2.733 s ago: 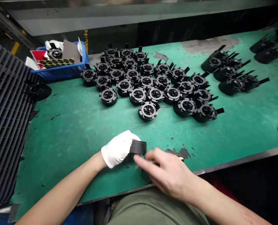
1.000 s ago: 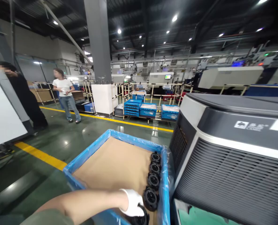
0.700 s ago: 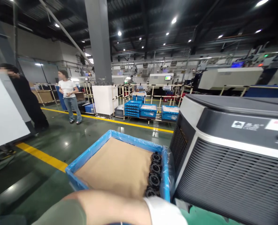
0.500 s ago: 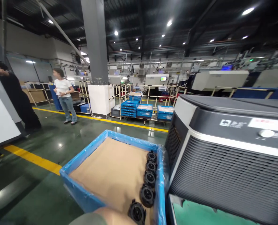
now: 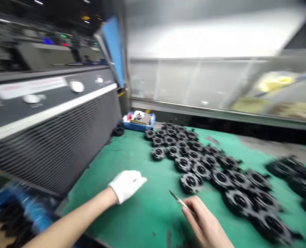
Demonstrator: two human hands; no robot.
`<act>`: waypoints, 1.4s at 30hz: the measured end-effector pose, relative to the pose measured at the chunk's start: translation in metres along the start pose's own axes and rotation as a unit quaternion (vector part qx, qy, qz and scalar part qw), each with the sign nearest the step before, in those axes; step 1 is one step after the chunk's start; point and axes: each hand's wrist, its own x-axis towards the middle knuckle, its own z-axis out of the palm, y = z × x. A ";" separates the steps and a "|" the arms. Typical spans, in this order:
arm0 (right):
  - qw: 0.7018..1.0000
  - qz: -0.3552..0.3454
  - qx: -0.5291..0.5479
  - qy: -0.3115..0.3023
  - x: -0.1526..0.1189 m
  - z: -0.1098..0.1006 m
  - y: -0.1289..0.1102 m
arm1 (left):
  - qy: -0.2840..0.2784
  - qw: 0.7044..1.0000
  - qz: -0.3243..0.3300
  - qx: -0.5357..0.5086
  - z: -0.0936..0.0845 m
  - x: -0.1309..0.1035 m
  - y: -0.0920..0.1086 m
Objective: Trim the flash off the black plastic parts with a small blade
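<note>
My left hand, in a white glove, hovers above the green mat with its fingers loosely extended and nothing visible in them. Bare and closed, my right hand grips a small knife, whose narrow dark blade points up and left. Just beyond the knife tip sits the nearest black round plastic part. Many similar ring-shaped parts stand in rows from the mat's far middle down to its right side. Motion blurs their details.
A grey louvred machine borders the mat on the left. At the back stands a small blue bin of odds and ends. More black parts lie far right. A film-lined blue crate holding black parts is at lower left.
My view has swung right from the crate and aisle to the green-topped bench. Both hands now show over it, the right one with a knife; earlier only part of an arm showed above the crate.
</note>
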 end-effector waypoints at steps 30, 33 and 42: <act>0.878 0.380 -0.187 0.224 -0.111 -0.096 0.079 | 0.019 0.947 0.314 0.061 0.035 0.109 0.050; 0.907 0.338 -0.152 0.199 -0.106 -0.065 0.048 | 0.039 0.950 0.309 0.017 0.038 0.089 0.040; 0.974 0.203 0.037 0.092 -0.060 0.015 -0.020 | 0.012 0.969 0.193 -0.152 0.109 0.009 0.088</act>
